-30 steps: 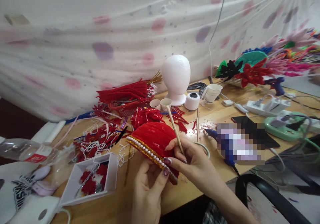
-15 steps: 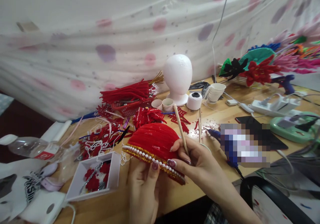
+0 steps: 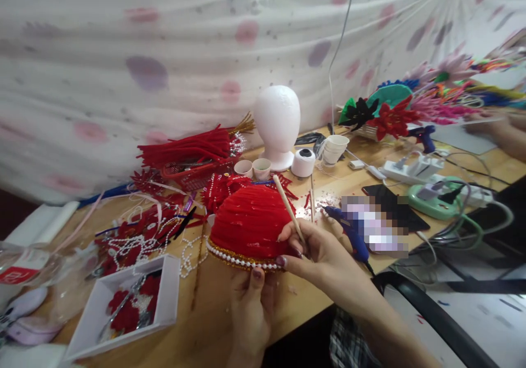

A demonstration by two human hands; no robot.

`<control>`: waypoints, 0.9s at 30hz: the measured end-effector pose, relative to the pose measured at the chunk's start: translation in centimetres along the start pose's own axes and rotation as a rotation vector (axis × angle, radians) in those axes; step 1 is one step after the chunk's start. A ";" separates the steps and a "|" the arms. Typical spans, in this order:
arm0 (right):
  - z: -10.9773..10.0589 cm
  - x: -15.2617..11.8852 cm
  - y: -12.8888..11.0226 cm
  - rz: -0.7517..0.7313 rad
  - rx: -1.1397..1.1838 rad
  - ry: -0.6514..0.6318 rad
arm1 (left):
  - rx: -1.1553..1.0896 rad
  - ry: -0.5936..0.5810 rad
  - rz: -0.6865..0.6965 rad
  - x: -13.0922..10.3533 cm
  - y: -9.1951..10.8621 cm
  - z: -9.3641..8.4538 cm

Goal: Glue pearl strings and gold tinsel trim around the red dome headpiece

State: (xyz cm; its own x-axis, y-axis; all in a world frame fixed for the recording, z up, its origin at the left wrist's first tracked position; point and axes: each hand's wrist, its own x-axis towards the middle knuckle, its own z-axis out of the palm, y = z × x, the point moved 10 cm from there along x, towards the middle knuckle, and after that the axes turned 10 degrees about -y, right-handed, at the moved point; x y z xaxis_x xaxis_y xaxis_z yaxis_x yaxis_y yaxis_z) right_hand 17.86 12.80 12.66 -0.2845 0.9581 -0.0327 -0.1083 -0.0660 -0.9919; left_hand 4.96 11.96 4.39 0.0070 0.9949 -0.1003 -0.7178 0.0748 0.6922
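A red dome-shaped cap (image 3: 246, 223) has a rim of gold trim and white pearl beads (image 3: 242, 263). From below, my left hand (image 3: 251, 308) grips this rim with its thumb on the front; the other fingers are mostly hidden under the cap. My right hand (image 3: 318, 258) pinches a pale wooden stick (image 3: 286, 201) that points up and to the left. Its thumb and a fingertip also touch the right side of the cap. Just behind the cap lie red fuzzy pieces (image 3: 213, 187) with small beads.
A white foam head (image 3: 278, 124) stands behind, beside paper cups (image 3: 261, 168) and a thread spool (image 3: 303, 162). A white box (image 3: 168, 302) holds red flowers. At right are a blue glue gun (image 3: 354, 239), a dark tablet (image 3: 396, 209), power strips (image 3: 413, 168) and another person's hand (image 3: 491, 130).
The cap has tipped and turned, so its rim lies flatter and more of the dome faces me. My view has swung right, bringing another person's hand into sight. Both hands keep their hold.
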 end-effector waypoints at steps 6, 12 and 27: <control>-0.2 -0.5 0.4 0.015 -0.010 0.025 | -0.030 -0.046 -0.052 -0.2 -0.5 0.4; -0.4 -0.3 0.4 0.007 -0.001 0.011 | -0.005 -0.028 -0.085 -0.3 -0.5 0.3; -4.2 -2.7 -3.6 -0.417 0.138 0.381 | -0.030 0.087 -0.045 -1.0 -0.5 -1.5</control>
State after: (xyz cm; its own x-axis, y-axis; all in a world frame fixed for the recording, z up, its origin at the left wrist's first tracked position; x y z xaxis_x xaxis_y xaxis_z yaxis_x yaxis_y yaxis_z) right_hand 23.00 11.64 15.83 0.1687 0.9420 0.2903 -0.2681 0.3273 -0.9061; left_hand 4.27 10.78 3.11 -0.0196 0.9809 -0.1933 -0.7388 0.1161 0.6639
